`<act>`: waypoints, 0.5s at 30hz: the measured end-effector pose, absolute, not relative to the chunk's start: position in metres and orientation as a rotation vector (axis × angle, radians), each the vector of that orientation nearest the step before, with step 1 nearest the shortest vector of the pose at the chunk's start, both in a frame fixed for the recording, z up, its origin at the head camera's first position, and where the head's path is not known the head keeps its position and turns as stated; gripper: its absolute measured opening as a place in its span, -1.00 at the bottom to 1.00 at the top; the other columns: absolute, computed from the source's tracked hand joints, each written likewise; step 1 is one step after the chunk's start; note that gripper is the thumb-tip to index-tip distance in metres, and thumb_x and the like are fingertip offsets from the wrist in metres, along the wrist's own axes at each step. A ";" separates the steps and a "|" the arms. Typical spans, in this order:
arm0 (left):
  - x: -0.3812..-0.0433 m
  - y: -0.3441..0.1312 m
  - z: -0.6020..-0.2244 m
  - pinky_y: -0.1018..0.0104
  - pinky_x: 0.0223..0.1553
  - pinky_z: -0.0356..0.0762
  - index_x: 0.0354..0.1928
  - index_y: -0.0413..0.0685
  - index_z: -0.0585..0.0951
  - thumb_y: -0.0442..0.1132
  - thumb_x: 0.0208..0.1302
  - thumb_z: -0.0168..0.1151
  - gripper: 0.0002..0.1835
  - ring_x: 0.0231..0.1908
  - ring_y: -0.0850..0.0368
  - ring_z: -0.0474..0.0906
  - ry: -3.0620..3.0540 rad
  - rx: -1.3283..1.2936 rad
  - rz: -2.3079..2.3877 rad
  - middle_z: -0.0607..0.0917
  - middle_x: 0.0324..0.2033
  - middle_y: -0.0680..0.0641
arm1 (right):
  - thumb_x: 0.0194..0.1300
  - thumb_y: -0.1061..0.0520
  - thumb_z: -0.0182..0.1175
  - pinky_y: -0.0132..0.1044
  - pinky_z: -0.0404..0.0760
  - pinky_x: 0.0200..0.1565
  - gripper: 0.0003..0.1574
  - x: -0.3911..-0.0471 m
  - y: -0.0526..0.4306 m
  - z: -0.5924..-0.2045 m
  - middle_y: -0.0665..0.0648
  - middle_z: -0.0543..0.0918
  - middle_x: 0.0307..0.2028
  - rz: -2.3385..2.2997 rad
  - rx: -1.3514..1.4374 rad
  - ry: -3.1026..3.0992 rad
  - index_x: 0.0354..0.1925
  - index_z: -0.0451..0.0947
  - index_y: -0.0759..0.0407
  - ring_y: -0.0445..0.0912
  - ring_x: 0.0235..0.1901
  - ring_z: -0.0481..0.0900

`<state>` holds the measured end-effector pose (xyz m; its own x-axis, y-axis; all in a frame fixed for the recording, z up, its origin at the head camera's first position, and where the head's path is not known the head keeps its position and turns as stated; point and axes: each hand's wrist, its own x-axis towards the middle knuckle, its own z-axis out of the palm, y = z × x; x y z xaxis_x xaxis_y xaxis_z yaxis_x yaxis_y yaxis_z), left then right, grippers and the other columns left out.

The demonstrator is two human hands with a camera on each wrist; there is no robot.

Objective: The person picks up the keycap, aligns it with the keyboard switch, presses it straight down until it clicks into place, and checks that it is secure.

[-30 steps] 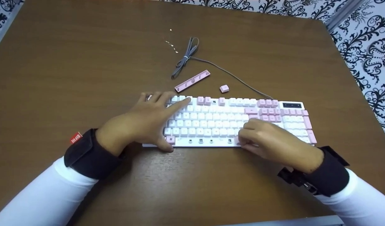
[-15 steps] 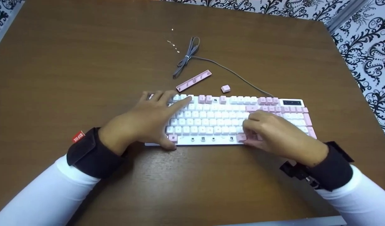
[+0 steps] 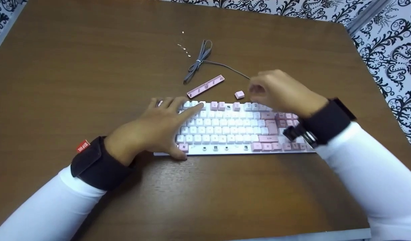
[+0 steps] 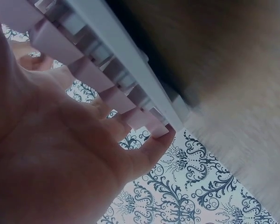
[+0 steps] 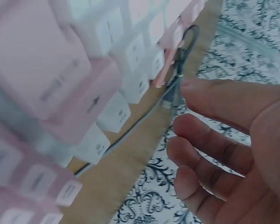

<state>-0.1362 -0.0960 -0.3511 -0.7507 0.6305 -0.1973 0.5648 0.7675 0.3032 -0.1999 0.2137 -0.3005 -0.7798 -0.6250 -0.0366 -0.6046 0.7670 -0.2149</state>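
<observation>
A white and pink keyboard [image 3: 222,130] lies on the table, with bare switches [image 3: 215,148] along its front row and one gap in the top row. My left hand [image 3: 151,130] spans its left end, thumb at the front edge and fingers at the back; the left wrist view shows fingertips against the keyboard's edge [image 4: 144,79]. Above the back edge hovers my right hand [image 3: 282,93], just right of a loose pink keycap [image 3: 239,95]. In the right wrist view its fingers [image 5: 200,135] are loosely bent, with nothing between them.
An upturned pink spacebar [image 3: 205,86] lies behind the keyboard. Beyond it is the bundled grey cable [image 3: 198,62], whose lead runs toward the keyboard, partly hidden by my right hand. Small pale specks [image 3: 184,49] lie left of the bundle on the brown table [image 3: 91,67].
My right hand has lifted off the pink keys at the front row and moved back to the keyboard's far edge, its fingers loosened. The left hand stays in place.
</observation>
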 end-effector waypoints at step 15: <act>-0.138 -0.096 -0.350 -0.44 0.40 -0.06 0.60 0.35 -0.10 0.36 -0.26 0.55 0.40 0.49 -0.28 0.04 2.665 0.909 0.325 0.11 0.51 -0.23 | 0.17 0.28 0.29 -0.12 0.59 -0.21 -0.79 -0.236 0.188 -0.318 0.18 0.72 -0.36 -0.146 -0.899 2.768 -0.18 0.72 0.22 0.03 -0.32 0.63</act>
